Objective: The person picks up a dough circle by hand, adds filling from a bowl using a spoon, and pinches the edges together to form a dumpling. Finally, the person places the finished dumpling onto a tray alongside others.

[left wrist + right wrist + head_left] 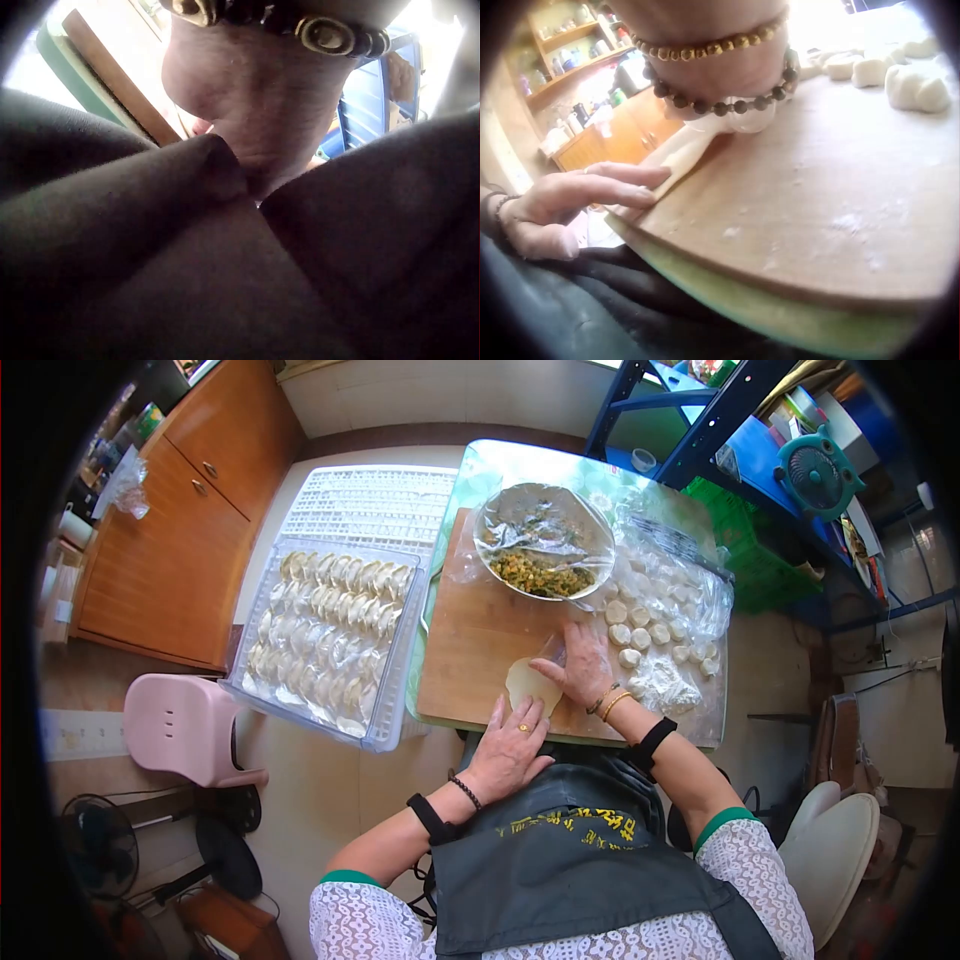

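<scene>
A thin round dough wrapper [528,682] lies at the front edge of the wooden board [460,650]; its pale sheet [684,159] also shows in the right wrist view. The left hand [508,748] touches its near edge with extended fingers, seen too as a hand [577,202] in the right wrist view. The right hand [585,668] lies palm down at the wrapper's right, its thumb reaching over the edge. Something pale and translucent [750,118] shows beneath it. The left wrist view holds the wrist [255,97] and dark cloth; the fingers are hidden.
A bowl of filling [545,572] under plastic film stands at the board's back. Dough pieces [638,638] and a flour heap [665,685] lie at the right. Left of the table, a tray [392,700] holds rows of dumplings, with a pink stool [180,725] beyond.
</scene>
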{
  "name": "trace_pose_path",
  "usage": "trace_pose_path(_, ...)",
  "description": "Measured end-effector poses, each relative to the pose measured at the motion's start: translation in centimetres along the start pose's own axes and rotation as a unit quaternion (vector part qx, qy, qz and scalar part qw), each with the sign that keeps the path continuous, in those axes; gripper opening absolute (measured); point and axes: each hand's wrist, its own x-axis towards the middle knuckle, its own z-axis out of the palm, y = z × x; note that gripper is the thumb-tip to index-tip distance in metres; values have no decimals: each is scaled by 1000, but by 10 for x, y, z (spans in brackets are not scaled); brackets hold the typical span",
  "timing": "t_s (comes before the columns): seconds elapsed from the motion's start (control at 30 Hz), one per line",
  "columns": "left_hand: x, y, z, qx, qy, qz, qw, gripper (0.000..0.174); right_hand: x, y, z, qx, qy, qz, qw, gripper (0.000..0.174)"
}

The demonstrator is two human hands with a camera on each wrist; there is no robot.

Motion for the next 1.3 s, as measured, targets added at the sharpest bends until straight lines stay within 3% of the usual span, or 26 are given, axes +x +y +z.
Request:
trace_pose_path(0.1,0,-5,-2,-10,8,-1,1000,51,6,15,-2,41,19,35,998,73)
trace_pose_path(0.13,-1,-6,-2,-17,10,-3,1000,51,8,23,-6,46,-13,53,997,71)
trace_pose_path(0.23,-3,-12,-8,-61,30,-15,998,50,2,31,-14,102,10,46,994,71)
trace_pose_path(0.37,-5,-14,-8,-42,60,-16,997,49,-7,-2,-26,87,9,-117,989,75)
trace_pose_path(0.5,-8,-21,-2,-12,38,-20,999,52,-15,-37,-8,5,-81,-142,986,76)
trace_pose_path(0.63,-10,-20,-7,8,11,-19,1000,56,18,-29,1,-14,-58,7,998,74)
trace_pose_path(0.77,-9,-26,-14,30,11,-34,999,57,20,1,14,50,41,-15,998,71)
trace_pose_path(0.9,-7,-15,-17,25,49,-109,992,55,7,15,-2,111,13,57,992,64)
trace_pose_path(1.03,9,7,-13,-102,78,-107,986,52,4,15,-11,110,78,-27,991,69)
trace_pose_path(1.13,15,4,-15,-51,80,-69,993,52,-3,-6,-29,141,25,-43,989,71)
trace_pose_path(1.23,8,-8,-13,-6,35,-78,996,54,-17,-27,-23,82,-13,-114,990,70)
trace_pose_path(1.27,6,-11,-12,5,12,-87,996,55,-25,-36,-21,40,-62,-107,992,67)
trace_pose_path(1.3,4,-13,-10,11,13,-80,997,55,-25,-38,-16,27,-52,-93,994,66)
